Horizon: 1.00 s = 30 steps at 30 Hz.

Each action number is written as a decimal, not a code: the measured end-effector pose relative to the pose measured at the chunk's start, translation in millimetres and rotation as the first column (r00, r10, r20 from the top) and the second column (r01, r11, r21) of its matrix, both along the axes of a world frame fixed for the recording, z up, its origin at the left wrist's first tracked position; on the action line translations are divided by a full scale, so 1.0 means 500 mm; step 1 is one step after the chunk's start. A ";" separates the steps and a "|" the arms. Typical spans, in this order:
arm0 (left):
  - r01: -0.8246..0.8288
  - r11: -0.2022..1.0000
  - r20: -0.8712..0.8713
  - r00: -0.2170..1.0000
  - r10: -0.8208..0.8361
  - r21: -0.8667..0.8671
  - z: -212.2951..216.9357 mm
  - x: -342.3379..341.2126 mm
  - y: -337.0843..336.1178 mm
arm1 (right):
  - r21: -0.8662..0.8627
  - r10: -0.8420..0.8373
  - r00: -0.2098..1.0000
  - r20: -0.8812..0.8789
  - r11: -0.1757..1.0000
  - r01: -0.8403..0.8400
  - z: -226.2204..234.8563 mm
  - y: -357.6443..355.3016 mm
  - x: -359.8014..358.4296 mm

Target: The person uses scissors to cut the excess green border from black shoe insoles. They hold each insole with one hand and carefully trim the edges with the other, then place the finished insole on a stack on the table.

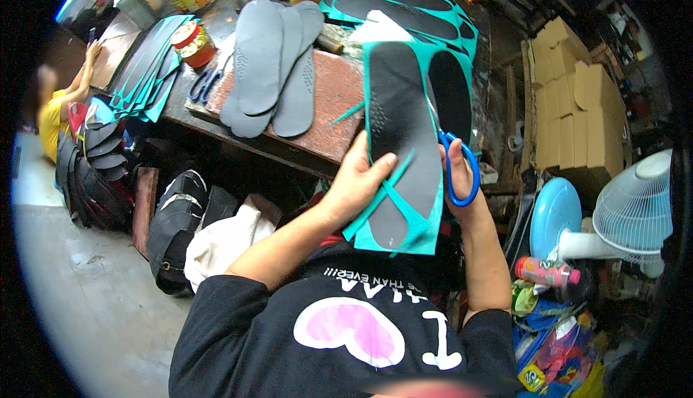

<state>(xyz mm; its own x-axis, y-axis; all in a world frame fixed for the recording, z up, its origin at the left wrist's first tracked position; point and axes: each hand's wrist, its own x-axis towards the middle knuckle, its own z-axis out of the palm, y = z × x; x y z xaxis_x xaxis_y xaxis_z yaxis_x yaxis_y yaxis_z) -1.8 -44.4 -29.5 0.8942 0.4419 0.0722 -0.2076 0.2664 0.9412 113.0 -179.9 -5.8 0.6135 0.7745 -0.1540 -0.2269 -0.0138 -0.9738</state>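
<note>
My left hand (359, 181) grips the left edge of a teal-bordered insole sheet (408, 131), thumb on top and fingers underneath. The dark grey insole shape on it has small raised dots. A partly cut teal strip (395, 181) crosses the sheet near my thumb. On the sheet's right edge, my right hand (455, 167) is closed around the blue-handled scissors (474, 174); their blades run up along that edge, partly hidden. Beyond my left hand, several cut grey insoles (260, 59) lie piled on a reddish block (338, 84).
Uncut teal sheets (404, 5) lie at the table's back right, others (148, 73) at left. Dark-blue-handled scissors (204, 86) and a red-lidded jar (193, 43) sit between. Cardboard boxes (577, 109) and a white fan (635, 203) stand right. Someone in yellow (54, 113) is far left.
</note>
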 end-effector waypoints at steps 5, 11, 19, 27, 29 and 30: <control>-0.034 0.996 -0.023 0.999 0.032 -0.088 -0.002 -0.002 0.013 | -0.093 0.031 1.000 -0.005 0.995 -0.031 -0.020 0.046 0.043; -0.024 0.990 -0.028 0.999 0.020 -0.138 -0.006 -0.007 0.021 | -0.086 0.055 0.998 0.004 0.995 -0.054 -0.031 0.101 0.093; 0.250 0.950 -0.040 0.964 -0.262 -0.188 0.036 -0.043 0.086 | 0.139 -0.063 0.997 0.051 0.989 0.055 0.013 0.110 0.102; 0.672 0.722 -0.019 0.730 -0.683 -0.167 0.004 -0.075 0.147 | 0.029 -0.170 0.972 0.162 0.985 0.167 0.064 -0.016 0.108; 0.779 0.586 -0.001 0.601 -0.799 -0.224 -0.025 -0.089 0.137 | 0.229 -0.299 0.933 0.199 0.940 0.252 0.059 -0.047 0.122; 0.778 0.611 -0.086 0.625 -0.776 0.146 -0.035 -0.094 0.131 | 0.249 -0.400 0.897 0.188 0.903 0.351 0.063 -0.067 0.133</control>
<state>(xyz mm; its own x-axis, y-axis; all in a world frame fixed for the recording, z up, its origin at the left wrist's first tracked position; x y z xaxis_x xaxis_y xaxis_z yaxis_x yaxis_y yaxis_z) -48.8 21.3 -46.9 0.8985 -0.4351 0.0583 0.0207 0.1747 0.9844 179.5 -213.6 25.5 0.8635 0.4778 0.1616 0.0537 0.2315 -0.9713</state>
